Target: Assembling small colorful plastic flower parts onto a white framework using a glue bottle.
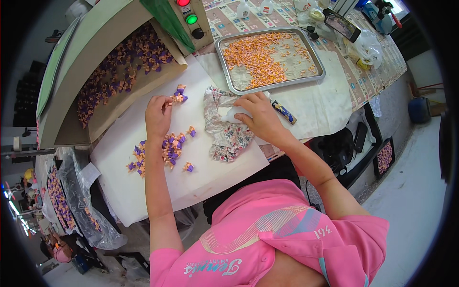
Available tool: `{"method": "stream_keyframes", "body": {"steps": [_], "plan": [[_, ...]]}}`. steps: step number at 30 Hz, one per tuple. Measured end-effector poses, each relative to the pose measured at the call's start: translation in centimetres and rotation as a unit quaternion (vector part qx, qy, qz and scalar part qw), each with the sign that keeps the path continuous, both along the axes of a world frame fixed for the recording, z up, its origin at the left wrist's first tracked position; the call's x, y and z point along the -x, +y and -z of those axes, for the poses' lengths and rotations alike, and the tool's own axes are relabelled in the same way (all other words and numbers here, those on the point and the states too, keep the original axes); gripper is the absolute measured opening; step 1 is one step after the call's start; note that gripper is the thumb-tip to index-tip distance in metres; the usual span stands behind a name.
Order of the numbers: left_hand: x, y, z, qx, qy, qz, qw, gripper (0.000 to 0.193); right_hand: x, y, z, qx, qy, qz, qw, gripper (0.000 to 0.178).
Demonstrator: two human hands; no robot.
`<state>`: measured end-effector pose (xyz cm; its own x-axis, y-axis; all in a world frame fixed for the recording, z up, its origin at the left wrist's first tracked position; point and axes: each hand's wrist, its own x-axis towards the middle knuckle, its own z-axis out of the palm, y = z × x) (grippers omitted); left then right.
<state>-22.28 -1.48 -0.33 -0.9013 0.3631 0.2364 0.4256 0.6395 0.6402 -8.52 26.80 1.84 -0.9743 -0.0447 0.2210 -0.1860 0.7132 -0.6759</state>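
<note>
My left hand (158, 115) is closed in a pinch at the edge of a small purple-and-peach plastic figure (180, 94) on the white work surface. My right hand (262, 117) wraps round a small white plastic bottle (235, 114), which lies tilted over a crumpled floral cloth (230, 143); part of the bottle is hidden by the fingers. Beside my left forearm, a loose pile of similar purple-and-peach figures (173, 147) is spread out, with a single one (188, 167) lying apart. Close to my right wrist rests a dark blue patterned cylinder (284, 112).
A metal tray (273, 90) of small orange-and-white pieces sits at the back. At left, an arched machine opening (71, 71) holds many purple-and-peach figures; red and green lights (191, 19) are on its panel. A phone (342, 25) stands far right.
</note>
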Motion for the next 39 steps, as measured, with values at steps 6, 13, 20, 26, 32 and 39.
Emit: {"method": "stream_keyframes", "body": {"steps": [6,13,20,26,32,39], "plan": [[-3.7,0.6,-1.4,-0.113,-0.097,-0.063,0.987,0.011,-0.2,0.9,-0.6,-0.033,-0.050,-0.037,0.998,0.033],[-9.5,2.2,-3.9,-0.448,-0.339,-0.071,0.824,0.019,-0.9,0.3,-0.7,0.057,-0.067,-0.034,0.996,0.037],[-13.3,3.2,-2.7,-0.551,-0.402,-0.046,0.730,0.017,-2.5,-0.7,-2.6,0.266,-0.086,-0.038,0.959,0.036],[-14.2,4.1,-2.8,-0.534,-0.413,-0.048,0.737,0.020,-3.7,-1.9,-3.7,0.395,-0.040,-0.001,0.918,0.034],[-14.6,4.7,-3.1,-0.508,-0.398,-0.051,0.762,0.018,-4.3,-1.9,-4.7,0.253,0.044,-0.005,0.967,0.033],[-14.9,5.3,-2.6,-0.509,-0.398,-0.059,0.761,0.017,-4.6,-1.9,-4.3,0.217,0.064,0.002,0.974,0.035]]}}
